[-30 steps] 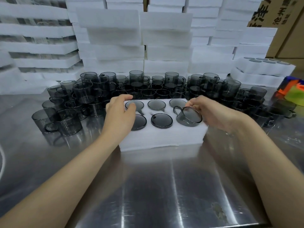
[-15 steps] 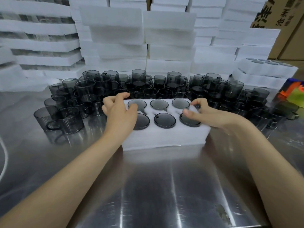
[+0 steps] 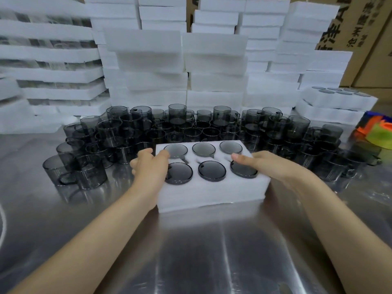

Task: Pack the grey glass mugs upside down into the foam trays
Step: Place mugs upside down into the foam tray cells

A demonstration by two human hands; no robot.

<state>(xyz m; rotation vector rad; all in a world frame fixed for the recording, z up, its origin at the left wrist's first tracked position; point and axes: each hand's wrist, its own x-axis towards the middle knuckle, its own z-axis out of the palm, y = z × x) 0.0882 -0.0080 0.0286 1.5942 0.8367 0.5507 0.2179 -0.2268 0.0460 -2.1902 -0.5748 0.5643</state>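
Note:
A white foam tray (image 3: 212, 194) lies on the steel table in front of me, with several grey glass mugs seated upside down in its holes, such as the front middle mug (image 3: 211, 170). My left hand (image 3: 149, 166) grips the tray's left edge, thumb on top next to the back left mug (image 3: 175, 150). My right hand (image 3: 265, 164) holds the right edge, its thumb lying over the front right mug (image 3: 244, 172). Behind the tray stand many loose grey mugs (image 3: 212, 124), upright.
Tall stacks of white foam trays (image 3: 214, 60) fill the back. A filled tray (image 3: 339, 97) sits on a stack at the right, beside cardboard boxes (image 3: 371, 39) and an orange-green object (image 3: 377, 130). Two loose mugs (image 3: 89, 172) stand left of the tray.
My right hand set the last mug upside down into the front right hole and moved to the tray's right edge. My left hand shifted to grip the left edge.

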